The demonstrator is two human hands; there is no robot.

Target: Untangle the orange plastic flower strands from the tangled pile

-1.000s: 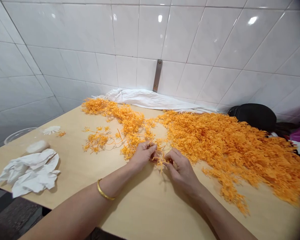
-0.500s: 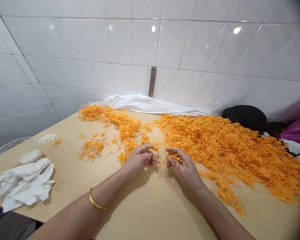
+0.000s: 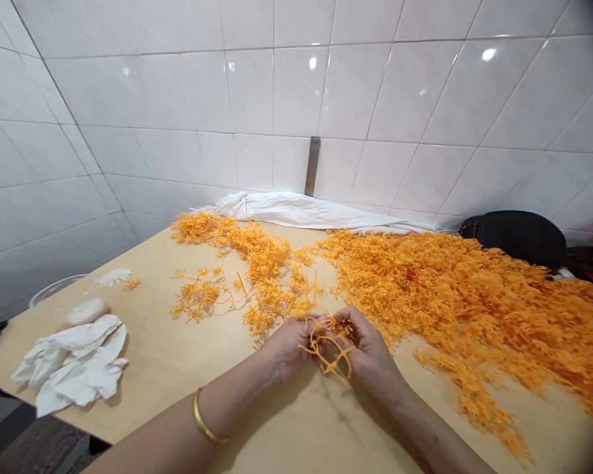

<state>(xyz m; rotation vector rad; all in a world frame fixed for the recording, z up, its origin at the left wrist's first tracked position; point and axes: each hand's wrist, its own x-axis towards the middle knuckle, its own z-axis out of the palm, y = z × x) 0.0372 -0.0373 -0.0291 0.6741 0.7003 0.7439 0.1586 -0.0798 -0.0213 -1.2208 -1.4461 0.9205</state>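
Between my hands is a piece of thin, branching orange plastic strands (image 3: 332,361), with looped stems and small spiky clusters. My left hand (image 3: 290,343) grips it from the left, fingers closed and partly hidden behind the strands. On the other side, my right hand (image 3: 368,345) pinches more of the same piece between thumb and fingers. Just beyond my hands, a smaller heap of the same orange pieces (image 3: 267,260) trails toward the back left. To the right spreads a large orange pile (image 3: 454,296) of these pieces.
Crumpled white tissue (image 3: 79,362) lies at the left beside a round whitish object (image 3: 87,311) and a white flower-shaped piece (image 3: 114,277). A white cloth (image 3: 296,210) runs along the tiled wall. A black pouch (image 3: 518,236) sits at the back right of the table (image 3: 178,368).
My hands have come closer together and slightly nearer to me. A larger looped tangle of orange strands now shows between them. The view has shifted, so the surroundings appear slightly farther right.
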